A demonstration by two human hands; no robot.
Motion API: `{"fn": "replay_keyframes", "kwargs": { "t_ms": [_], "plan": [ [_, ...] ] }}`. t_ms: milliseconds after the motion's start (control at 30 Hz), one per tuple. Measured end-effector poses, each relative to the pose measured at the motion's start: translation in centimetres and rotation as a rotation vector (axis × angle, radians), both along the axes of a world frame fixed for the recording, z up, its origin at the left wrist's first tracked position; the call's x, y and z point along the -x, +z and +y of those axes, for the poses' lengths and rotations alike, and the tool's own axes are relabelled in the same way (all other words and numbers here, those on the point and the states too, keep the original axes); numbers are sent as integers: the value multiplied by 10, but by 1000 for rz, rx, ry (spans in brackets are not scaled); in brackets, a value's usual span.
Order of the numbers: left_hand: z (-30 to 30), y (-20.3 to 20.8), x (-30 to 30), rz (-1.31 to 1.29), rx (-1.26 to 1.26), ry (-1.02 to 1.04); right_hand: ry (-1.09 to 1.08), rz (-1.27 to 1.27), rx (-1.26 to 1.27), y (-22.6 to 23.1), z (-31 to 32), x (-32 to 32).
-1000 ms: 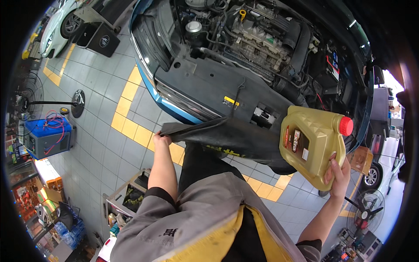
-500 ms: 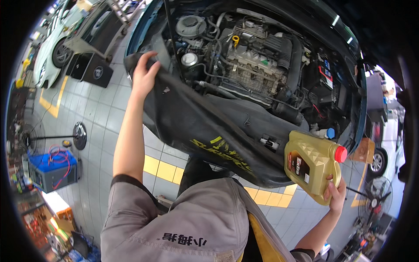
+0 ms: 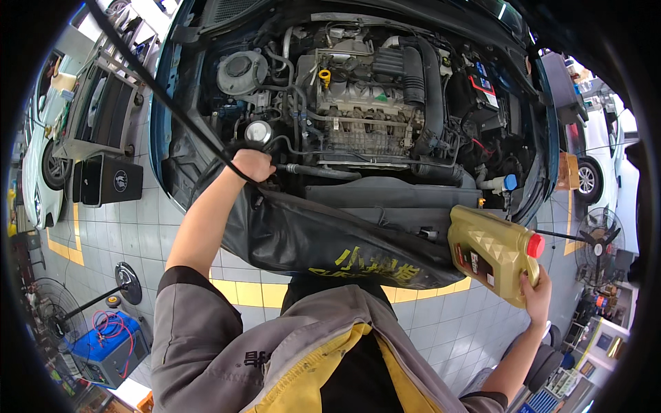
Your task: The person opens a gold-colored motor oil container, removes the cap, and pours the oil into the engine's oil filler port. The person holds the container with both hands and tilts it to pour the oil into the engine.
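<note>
gold jug (image 3: 485, 230) beside the right end of the black cover (image 3: 286, 237), before the engine bay (image 3: 365, 124). right hand (image 3: 537, 294): fingers clamped on its handle, the surest hold for presumably stiff, slick plastic, heavy if full. left hand (image 3: 253, 165): fingers curled near the cover's edge, grip hidden, so contact cannot be told; limp cover, best taken by its edge.
</note>
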State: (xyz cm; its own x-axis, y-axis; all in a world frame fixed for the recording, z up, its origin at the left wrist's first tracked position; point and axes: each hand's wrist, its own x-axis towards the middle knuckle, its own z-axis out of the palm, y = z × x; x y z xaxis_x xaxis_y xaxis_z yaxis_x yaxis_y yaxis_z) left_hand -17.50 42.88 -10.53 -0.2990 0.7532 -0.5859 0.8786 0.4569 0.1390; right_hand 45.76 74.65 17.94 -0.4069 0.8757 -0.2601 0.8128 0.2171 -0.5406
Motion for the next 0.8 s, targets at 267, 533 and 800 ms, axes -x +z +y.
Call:
{"fn": "replay_keyframes", "kwargs": {
  "t_ms": [267, 533, 800],
  "plan": [
    [-32, 67, -9, 114, -294, 38, 49, 16, 86, 1, 16, 4],
    [-44, 182, -145, -451, 414, 488, 51, 51, 66, -10, 26, -26],
    [239, 65, -7, 64, -730, 421, 84, -31, 295, 1, 33, -21]
  ]
}}
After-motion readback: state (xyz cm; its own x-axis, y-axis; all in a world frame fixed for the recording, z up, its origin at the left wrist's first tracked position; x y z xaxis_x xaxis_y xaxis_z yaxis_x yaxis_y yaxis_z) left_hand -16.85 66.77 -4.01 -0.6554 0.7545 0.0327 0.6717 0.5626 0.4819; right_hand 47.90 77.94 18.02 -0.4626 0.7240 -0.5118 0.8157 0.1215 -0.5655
